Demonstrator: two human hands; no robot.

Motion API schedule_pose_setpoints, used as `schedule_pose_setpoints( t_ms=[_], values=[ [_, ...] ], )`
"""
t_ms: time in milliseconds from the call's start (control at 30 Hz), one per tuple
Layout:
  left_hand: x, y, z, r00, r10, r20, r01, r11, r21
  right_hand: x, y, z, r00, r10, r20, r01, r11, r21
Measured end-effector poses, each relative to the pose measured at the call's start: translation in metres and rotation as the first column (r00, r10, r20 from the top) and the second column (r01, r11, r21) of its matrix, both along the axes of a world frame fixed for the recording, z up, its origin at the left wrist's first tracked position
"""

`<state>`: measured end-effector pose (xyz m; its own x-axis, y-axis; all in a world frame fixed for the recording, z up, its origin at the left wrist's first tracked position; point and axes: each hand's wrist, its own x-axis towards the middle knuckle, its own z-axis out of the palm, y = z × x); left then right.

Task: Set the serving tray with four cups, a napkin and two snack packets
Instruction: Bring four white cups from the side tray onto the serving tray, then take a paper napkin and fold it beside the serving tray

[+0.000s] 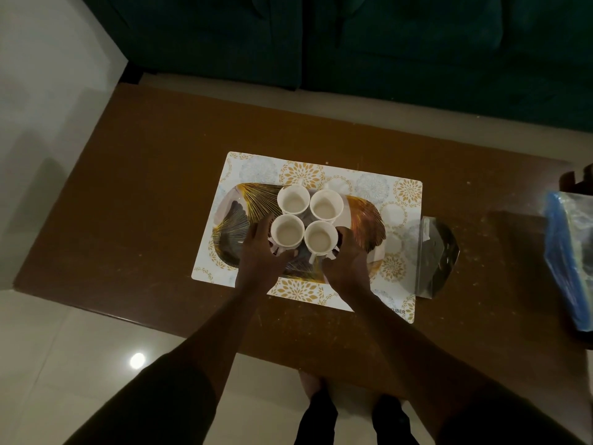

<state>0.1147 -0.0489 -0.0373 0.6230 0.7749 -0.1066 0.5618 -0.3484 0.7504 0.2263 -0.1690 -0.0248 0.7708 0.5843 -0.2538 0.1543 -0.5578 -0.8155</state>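
An oval serving tray (365, 226) with gold leaf print lies on a patterned placemat (256, 168). White cups stand on it in two rows of two: back-left cup (293, 199), back-right cup (326, 205), front-left cup (287, 230), front-right cup (320, 237). My left hand (260, 252) curls around the left side of the front-left cup, thumb under it. My right hand (348, 255) wraps the right side of the front-right cup, thumb by its handle. Something white (346, 216), perhaps a napkin, shows just right of the cups. A silver snack packet (433, 258) lies on the table right of the mat.
The brown table (144, 187) ends close to my legs at the front. A blue plastic bag (569, 261) sits at the table's far right edge. A dark green sofa (353, 43) stands behind the table. Pale floor tiles surround it on the left.
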Motion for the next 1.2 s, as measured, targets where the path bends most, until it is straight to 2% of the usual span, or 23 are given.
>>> schedule_pose_setpoints(
  t_ms=[133,233,300,400,500,733,800,900,1067,1200],
  values=[
    [-0.004,0.001,0.004,0.999,-0.029,-0.038,0.030,0.999,0.037,0.005,-0.006,0.005,0.999,-0.024,0.033,0.025,0.999,-0.048],
    [-0.004,0.005,0.012,0.996,0.022,-0.091,-0.020,0.999,0.028,0.016,-0.008,0.014,0.974,-0.026,0.225,0.037,0.998,-0.044],
    [0.003,0.008,0.020,0.996,0.025,-0.089,-0.016,0.995,0.094,0.027,-0.008,0.024,0.956,-0.021,0.291,0.035,0.998,-0.043],
    [0.021,0.009,0.033,0.999,0.009,-0.034,-0.002,0.978,0.210,0.046,-0.008,0.038,0.975,-0.056,0.216,0.072,0.995,-0.065],
    [0.045,0.004,0.041,1.000,-0.013,0.019,0.008,0.975,0.221,0.069,-0.013,0.051,0.978,-0.100,0.182,0.108,0.993,-0.035],
    [0.111,-0.041,0.056,0.987,-0.110,0.121,0.076,0.964,0.255,0.126,-0.053,0.079,0.941,-0.211,0.264,0.202,0.978,0.061],
    [0.132,-0.062,0.059,0.981,-0.140,0.133,0.102,0.960,0.262,0.142,-0.072,0.082,0.924,-0.226,0.308,0.215,0.974,0.070],
    [0.162,-0.095,0.065,0.976,-0.168,0.136,0.129,0.958,0.257,0.167,-0.104,0.088,0.932,-0.235,0.278,0.227,0.972,0.062],
    [0.225,-0.164,0.073,0.957,-0.262,0.122,0.225,0.941,0.251,0.220,-0.190,0.087,0.912,-0.257,0.321,0.264,0.964,0.022],
    [0.283,-0.230,0.073,0.939,-0.321,0.126,0.292,0.934,0.205,0.266,-0.270,0.086,0.885,-0.377,0.272,0.380,0.924,0.043]
  ],
)
